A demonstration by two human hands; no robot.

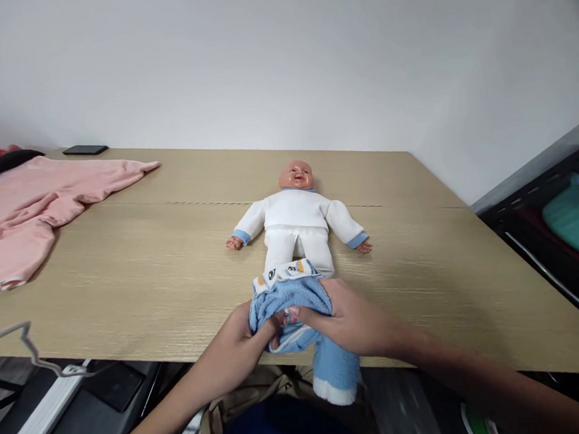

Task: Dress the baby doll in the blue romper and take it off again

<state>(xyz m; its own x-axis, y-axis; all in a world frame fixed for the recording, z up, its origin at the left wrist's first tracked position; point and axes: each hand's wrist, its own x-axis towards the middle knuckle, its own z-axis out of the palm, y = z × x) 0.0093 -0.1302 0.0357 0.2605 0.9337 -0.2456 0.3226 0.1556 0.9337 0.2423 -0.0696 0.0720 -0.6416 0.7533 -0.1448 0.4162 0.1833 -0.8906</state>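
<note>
A baby doll (296, 210) lies on its back on the table, head away from me, in a white top with blue cuffs. Small blue fleece pants (337, 367) with a white patterned band are bunched at the doll's lower legs, hiding its feet. One blue leg of the pants hangs past the table's front edge. My left hand (251, 337) grips the bunched fabric from the left, thumb inside the opening. From the right, my right hand (345, 316) holds the same fabric, its thumb close to the left one.
A pink garment (33, 210) is spread on the table (173, 266) at the left, with a black phone (85, 150) behind it. A white power strip (51, 406) rests on a black chair below the left edge. Teal cloth (578, 221) lies at the far right.
</note>
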